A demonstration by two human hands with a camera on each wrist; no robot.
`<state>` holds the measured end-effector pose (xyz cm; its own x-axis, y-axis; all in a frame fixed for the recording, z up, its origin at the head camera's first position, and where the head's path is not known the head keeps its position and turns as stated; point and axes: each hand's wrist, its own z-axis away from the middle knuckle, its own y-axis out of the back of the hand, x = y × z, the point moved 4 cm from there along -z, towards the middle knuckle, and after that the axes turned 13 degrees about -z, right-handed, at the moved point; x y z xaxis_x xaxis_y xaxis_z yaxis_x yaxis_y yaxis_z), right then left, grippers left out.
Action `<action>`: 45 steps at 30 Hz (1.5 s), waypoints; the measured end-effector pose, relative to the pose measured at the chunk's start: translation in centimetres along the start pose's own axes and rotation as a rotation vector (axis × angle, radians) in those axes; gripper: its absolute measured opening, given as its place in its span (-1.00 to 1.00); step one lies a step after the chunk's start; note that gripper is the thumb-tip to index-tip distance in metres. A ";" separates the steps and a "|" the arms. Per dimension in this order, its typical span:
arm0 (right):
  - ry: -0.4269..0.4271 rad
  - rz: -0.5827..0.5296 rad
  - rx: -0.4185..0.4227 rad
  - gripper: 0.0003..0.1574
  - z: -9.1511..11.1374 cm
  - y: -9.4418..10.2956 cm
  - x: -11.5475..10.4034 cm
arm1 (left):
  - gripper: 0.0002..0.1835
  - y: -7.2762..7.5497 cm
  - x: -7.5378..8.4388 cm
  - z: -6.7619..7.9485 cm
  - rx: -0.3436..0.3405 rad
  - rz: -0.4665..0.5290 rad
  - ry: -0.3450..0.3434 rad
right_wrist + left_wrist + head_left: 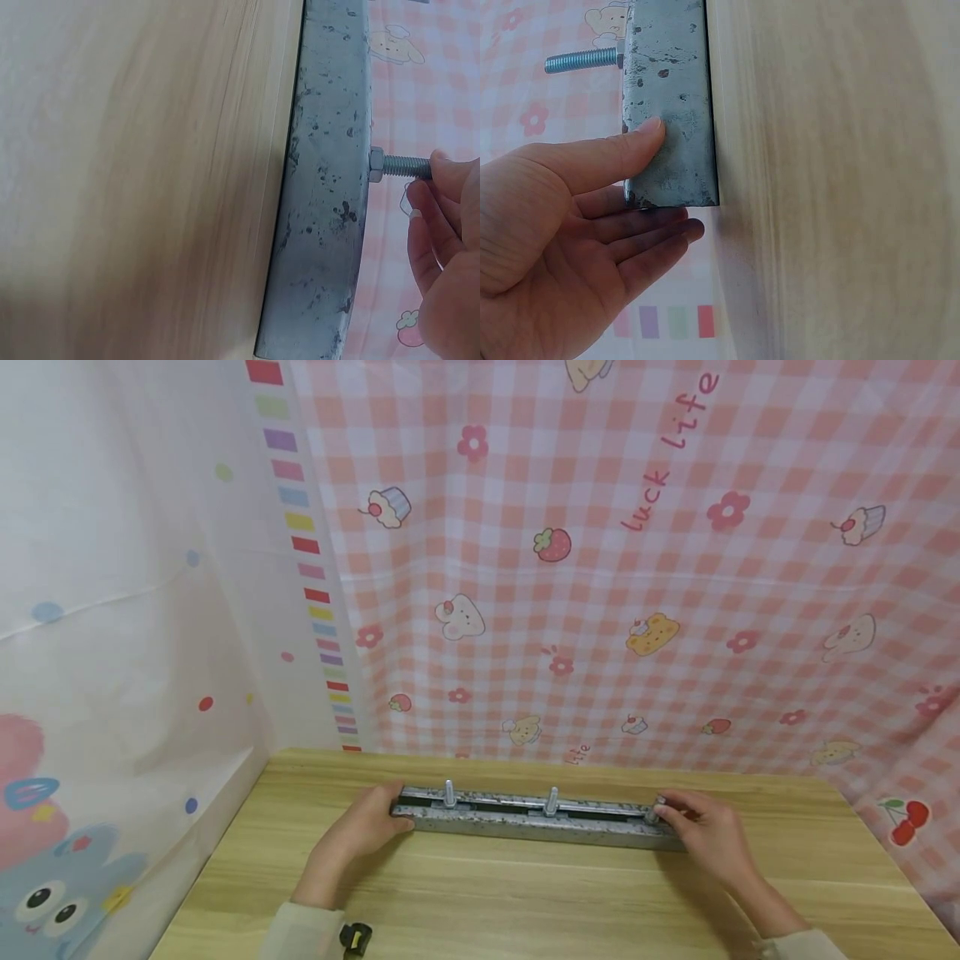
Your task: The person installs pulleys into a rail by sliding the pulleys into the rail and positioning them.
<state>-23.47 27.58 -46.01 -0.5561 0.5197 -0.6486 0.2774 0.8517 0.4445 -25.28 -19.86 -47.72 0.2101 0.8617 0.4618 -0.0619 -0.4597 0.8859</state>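
A speckled grey metal strut channel (525, 832) lies lengthwise on the table, its slot facing up. Three threaded studs rise from the slot: a left stud (449, 792), a middle stud (552, 800) and a right stud (652, 814). My left hand (366, 823) grips the channel's left end, thumb on the front face and fingers around behind, as the left wrist view shows. With thumb and fingertips my right hand (711, 837) pinches the top of the right stud. In the right wrist view a hex nut (376, 164) sits at that stud's base, against the channel.
The wood-grain table (480, 902) extends in front of the channel. Behind it hangs a pink checked cloth (517, 577), and a white printed cloth (150, 543) hangs at the left. A small black item (356, 938) with a yellow mark shows beside the left sleeve.
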 end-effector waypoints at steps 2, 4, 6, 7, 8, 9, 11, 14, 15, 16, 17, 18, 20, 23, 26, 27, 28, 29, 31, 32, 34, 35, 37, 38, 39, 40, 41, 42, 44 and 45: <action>-0.003 0.012 -0.002 -0.70 0.0 -0.1 0.0 | -0.71 0.0 0.0 0.0 -0.003 0.004 0.000; 0.002 0.023 -0.003 -0.70 0.0 -0.3 0.0 | -0.71 0.1 0.0 0.0 -0.003 0.005 0.000; 0.005 0.027 -0.003 -0.70 0.0 -0.4 0.0 | -0.71 0.0 0.0 0.0 -0.002 0.006 0.000; 0.005 0.029 -0.002 -0.70 0.0 -0.5 0.0 | -0.71 0.0 0.0 0.0 -0.003 0.006 0.000; 0.005 0.027 -0.002 -0.70 0.0 -0.5 0.0 | -0.70 0.0 0.0 0.0 -0.004 0.006 0.002; 0.001 0.024 -0.004 -0.70 0.0 -0.6 0.0 | -0.70 0.0 0.0 0.1 -0.004 0.005 0.002; -0.012 0.019 -0.009 -0.71 0.0 -0.7 0.0 | -0.68 -0.1 0.0 0.0 -0.008 0.006 0.007; -0.041 0.020 -0.025 -0.72 0.0 -0.8 0.0 | -0.61 -0.1 0.0 0.1 -0.016 0.007 0.018; -0.052 0.023 -0.033 -0.72 0.0 -0.8 0.0 | -0.58 -0.1 0.0 0.2 -0.018 0.008 0.019; -0.063 0.023 -0.040 -0.72 0.0 -0.9 0.1 | -0.56 -0.1 0.0 0.2 -0.020 0.008 0.020; -0.072 0.025 -0.047 -0.72 0.0 -0.9 0.1 | -0.54 -0.1 0.0 0.2 -0.022 0.009 0.024; -0.080 0.028 -0.052 -0.72 0.0 -1.0 0.1 | -0.52 -0.1 0.1 0.2 -0.023 0.010 0.028; -0.091 0.033 -0.058 -0.72 0.0 -1.0 0.1 | -0.52 0.0 0.1 0.3 -0.024 0.010 0.032; -0.097 0.037 -0.061 -0.71 0.0 -1.2 0.1 | -0.52 0.0 0.1 0.3 -0.025 0.010 0.039; -0.098 0.040 -0.064 -0.71 0.0 -1.3 0.0 | -0.51 0.0 0.1 0.3 -0.025 0.007 0.036; -0.100 0.040 -0.065 -0.71 0.0 -1.3 0.0 | -0.50 0.0 0.1 0.3 -0.027 0.008 0.038; -0.102 0.040 -0.066 -0.71 -0.1 -1.3 -0.1 | -0.48 0.0 0.1 0.3 -0.028 0.008 0.039; -0.104 0.040 -0.067 -0.72 -0.1 -1.3 -0.1 | -0.46 0.0 0.1 0.3 -0.029 0.010 0.042; -0.108 0.045 -0.067 -0.72 0.0 -1.4 -0.2 | -0.45 0.0 0.1 0.3 -0.030 0.008 0.043; -0.109 0.046 -0.066 -0.72 0.0 -1.4 -0.3 | -0.45 0.0 0.1 0.3 -0.031 0.009 0.046; -0.109 0.044 -0.065 -0.72 -0.1 -1.5 -0.4 | -0.45 0.0 0.1 0.2 -0.029 0.009 0.045; -0.110 0.043 -0.065 -0.72 -0.1 -1.6 -0.4 | -0.46 0.0 0.1 0.2 -0.028 0.007 0.044; -0.112 0.039 -0.066 -0.72 -0.2 -1.7 -0.5 | -0.46 0.0 0.1 0.2 -0.026 0.003 0.042; -0.115 0.037 -0.068 -0.72 -0.2 -1.7 -0.5 | -0.45 -0.1 0.0 0.2 -0.025 0.001 0.042; -0.120 0.035 -0.071 -0.72 -0.2 -1.8 -0.5 | -0.45 -0.1 0.1 0.2 -0.026 0.000 0.041; -0.126 0.035 -0.074 -0.72 -0.2 -1.8 -0.5 | -0.44 -0.1 0.0 0.2 -0.025 -0.002 0.040; -0.131 0.033 -0.077 -0.72 -0.2 -1.8 -0.6 | -0.44 -0.1 0.1 0.2 -0.025 -0.004 0.038; -0.138 0.033 -0.080 -0.72 -0.2 -1.8 -0.6 | -0.43 -0.1 0.1 0.2 -0.025 -0.005 0.036; -0.149 0.033 -0.085 -0.71 -0.1 -1.8 -0.6 | -0.42 -0.1 0.1 0.2 -0.026 0.001 0.038; -0.154 0.034 -0.087 -0.71 -0.1 -1.8 -0.6 | -0.41 -0.1 0.1 0.2 -0.027 0.003 0.037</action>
<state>-23.74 25.71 -46.35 -0.4191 0.5580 -0.7163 0.2218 0.8279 0.5152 -25.08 -19.77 -47.80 0.1737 0.8678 0.4656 -0.0886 -0.4571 0.8850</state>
